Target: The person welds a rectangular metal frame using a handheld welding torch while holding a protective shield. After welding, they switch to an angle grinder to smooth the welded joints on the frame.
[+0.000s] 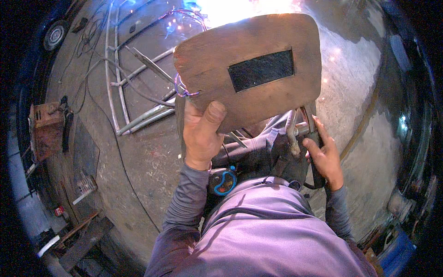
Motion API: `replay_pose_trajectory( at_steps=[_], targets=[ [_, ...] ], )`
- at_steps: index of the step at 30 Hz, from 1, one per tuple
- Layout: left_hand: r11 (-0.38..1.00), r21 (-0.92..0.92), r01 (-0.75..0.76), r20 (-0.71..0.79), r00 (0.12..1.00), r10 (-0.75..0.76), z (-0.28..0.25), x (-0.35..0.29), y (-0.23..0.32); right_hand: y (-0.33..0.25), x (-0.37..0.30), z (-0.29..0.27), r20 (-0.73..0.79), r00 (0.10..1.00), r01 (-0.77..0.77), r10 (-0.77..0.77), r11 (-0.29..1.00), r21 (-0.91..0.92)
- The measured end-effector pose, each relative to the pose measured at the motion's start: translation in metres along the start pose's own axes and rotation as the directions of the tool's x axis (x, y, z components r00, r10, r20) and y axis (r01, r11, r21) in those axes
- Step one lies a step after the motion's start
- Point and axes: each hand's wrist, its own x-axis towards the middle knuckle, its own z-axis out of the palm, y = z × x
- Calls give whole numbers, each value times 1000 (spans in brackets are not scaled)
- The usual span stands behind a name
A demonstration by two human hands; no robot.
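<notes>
A brown hand-held welding shield [203, 51] with a dark rectangular window [261, 69] fills the upper middle of the view. My left hand [203, 131] grips its lower left edge, thumb over the near face. A purple wire loop [183, 88] passes through the shield's left side. Below its right corner, my right hand [326, 154] is closed around a black-handled tool [316, 173]; its exact kind is partly hidden. Metal tube pieces [293, 134] show just left of that hand. A white-blue welding glare [251, 8] flares beyond the shield's top edge, its source hidden.
A welded tube frame [115, 69] lies on the floor at the left, with cables [87, 51] around it. A rusty box [46, 127] stands farther left. A wheel [55, 35] is at the far left. Something blue [398, 251] lies at the lower right.
</notes>
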Motion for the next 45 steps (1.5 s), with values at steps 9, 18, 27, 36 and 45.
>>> replay_pose_trajectory(
  at_steps=[9,18,27,36,45],
  targets=[
    [883,408,-232,121,972,200,-10,0,1,0,0,0,-4,1000,-10,10,1000,-13],
    [989,-151,-1,-22,1000,-2,-10,1,0,3,-3,2,-32,999,18,-18,1000,-2],
    [987,98,-129,-397,904,158,-38,13,7,11,-12,4,-77,992,95,-96,995,-11],
    [965,-93,-246,-321,925,205,-43,16,14,18,-6,2,-85,990,107,-113,991,-78],
    [789,544,-285,-35,932,361,-32,0,-2,10,-9,2,-55,998,-33,35,999,39]
  ],
)
